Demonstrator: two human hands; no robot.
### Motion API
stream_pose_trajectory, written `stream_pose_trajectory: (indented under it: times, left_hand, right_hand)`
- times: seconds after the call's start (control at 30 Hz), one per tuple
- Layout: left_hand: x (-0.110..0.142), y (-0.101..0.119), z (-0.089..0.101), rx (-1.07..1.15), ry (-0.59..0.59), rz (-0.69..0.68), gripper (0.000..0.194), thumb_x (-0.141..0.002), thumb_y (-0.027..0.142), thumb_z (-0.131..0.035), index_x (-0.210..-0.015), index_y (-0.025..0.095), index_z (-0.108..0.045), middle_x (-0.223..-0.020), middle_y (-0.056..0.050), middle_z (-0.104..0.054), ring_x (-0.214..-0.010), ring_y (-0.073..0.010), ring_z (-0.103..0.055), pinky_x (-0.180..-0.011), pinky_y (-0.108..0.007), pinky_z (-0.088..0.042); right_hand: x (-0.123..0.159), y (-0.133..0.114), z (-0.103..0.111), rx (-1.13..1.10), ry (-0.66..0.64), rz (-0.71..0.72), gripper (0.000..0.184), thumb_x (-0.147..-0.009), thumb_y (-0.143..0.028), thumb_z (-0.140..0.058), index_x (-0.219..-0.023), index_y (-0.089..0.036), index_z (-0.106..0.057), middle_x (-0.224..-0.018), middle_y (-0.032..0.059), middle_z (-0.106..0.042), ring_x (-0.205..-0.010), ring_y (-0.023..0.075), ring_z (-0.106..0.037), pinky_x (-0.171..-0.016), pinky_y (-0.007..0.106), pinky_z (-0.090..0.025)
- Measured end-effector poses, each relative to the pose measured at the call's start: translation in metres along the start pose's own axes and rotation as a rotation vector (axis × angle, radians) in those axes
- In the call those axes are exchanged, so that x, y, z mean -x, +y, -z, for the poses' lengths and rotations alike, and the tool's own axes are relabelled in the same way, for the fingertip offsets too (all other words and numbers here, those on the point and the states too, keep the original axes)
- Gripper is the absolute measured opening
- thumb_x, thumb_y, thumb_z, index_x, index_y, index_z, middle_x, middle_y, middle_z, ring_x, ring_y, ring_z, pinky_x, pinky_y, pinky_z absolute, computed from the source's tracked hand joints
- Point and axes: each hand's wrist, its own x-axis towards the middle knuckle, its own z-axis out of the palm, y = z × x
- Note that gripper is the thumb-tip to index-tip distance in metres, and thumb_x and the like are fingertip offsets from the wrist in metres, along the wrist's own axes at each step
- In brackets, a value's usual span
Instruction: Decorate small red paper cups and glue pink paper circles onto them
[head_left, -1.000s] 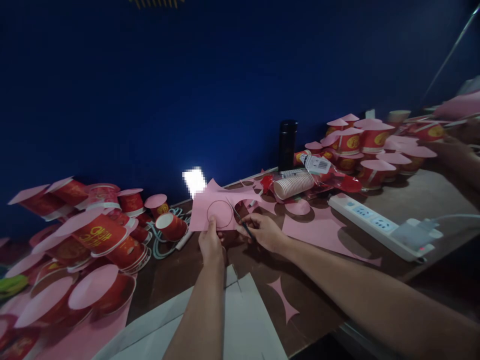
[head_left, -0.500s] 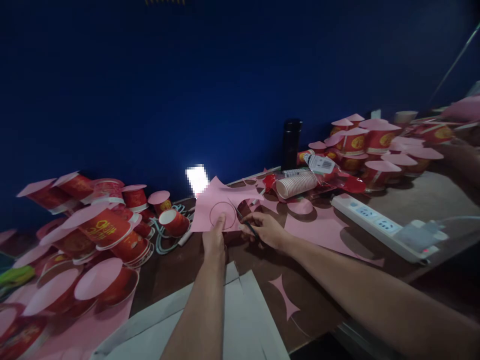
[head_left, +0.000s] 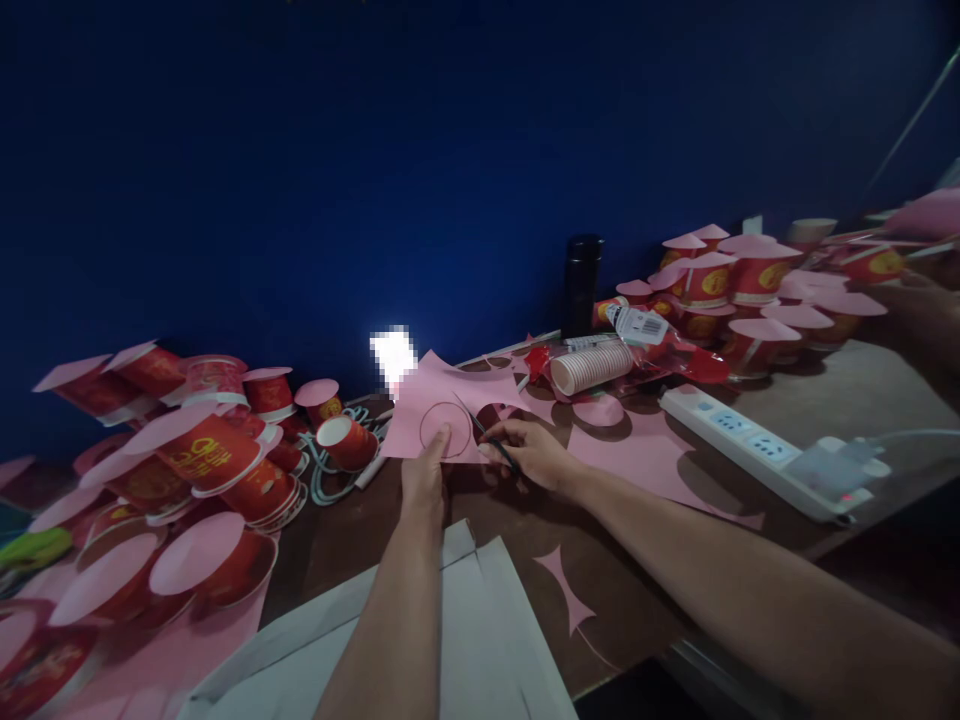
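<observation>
My left hand (head_left: 426,468) pinches the lower edge of a pink paper sheet (head_left: 409,405), its thumb lying on top. A circle is drawn on the sheet around the thumb tip, and curved pieces are cut from the sheet's right side. Closed round a pair of dark scissors (head_left: 504,456), my right hand (head_left: 529,455) sits at the right edge of the sheet. The blades point up and left, beside the drawn circle. How far apart they are is too small to tell.
Red paper cups (head_left: 225,450) with pink discs crowd the left; more cups (head_left: 709,285) stand at the back right. A black bottle (head_left: 583,285), a cup stack (head_left: 592,368) and a power strip (head_left: 739,450) are on the table. Pink scraps (head_left: 566,590) and grey cardboard (head_left: 487,630) lie nearer.
Almost nothing differs. My hands, the sheet and the scissors have barely shifted; the view has moved slightly.
</observation>
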Motion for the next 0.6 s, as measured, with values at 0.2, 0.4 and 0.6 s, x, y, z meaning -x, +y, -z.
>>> stream_pose_trajectory:
  times: [0.2,0.4,0.6]
  left_hand:
    - [-0.0019,0.0001,0.0026,0.001,-0.037,-0.002,0.059,-0.063,0.019,-0.082,-0.118,0.014,-0.061,-0.11,-0.013,-0.068,-0.098,-0.0239,-0.067,-0.086,-0.038,-0.056]
    - [-0.0039,0.0006,0.0035,-0.003,-0.046,0.021,0.061,-0.063,0.021,-0.082,-0.12,0.017,-0.06,-0.115,-0.012,-0.067,-0.098,-0.0247,-0.067,-0.085,-0.039,-0.056]
    - [-0.0049,0.0035,0.0061,-0.009,-0.05,0.04,0.058,-0.063,0.02,-0.082,-0.117,0.015,-0.062,-0.113,-0.013,-0.067,-0.097,-0.0241,-0.067,-0.085,-0.039,-0.056]
  right_hand:
    - [-0.0025,0.0049,0.0016,0.02,-0.003,-0.007,0.042,-0.069,-0.043,-0.075,-0.1,-0.018,-0.064,-0.06,-0.0039,-0.058,-0.043,0.0074,-0.049,-0.029,0.015,-0.034]
    - [-0.0017,0.0041,0.0012,0.01,-0.006,0.007,0.043,-0.068,-0.046,-0.076,-0.098,-0.018,-0.064,-0.061,-0.0034,-0.059,-0.045,0.0086,-0.05,-0.029,0.016,-0.035]
    - [-0.0015,0.0063,0.0012,0.018,0.003,0.05,0.041,-0.069,-0.044,-0.076,-0.097,-0.017,-0.067,-0.061,-0.0018,-0.062,-0.044,0.0072,-0.049,-0.031,0.014,-0.035]
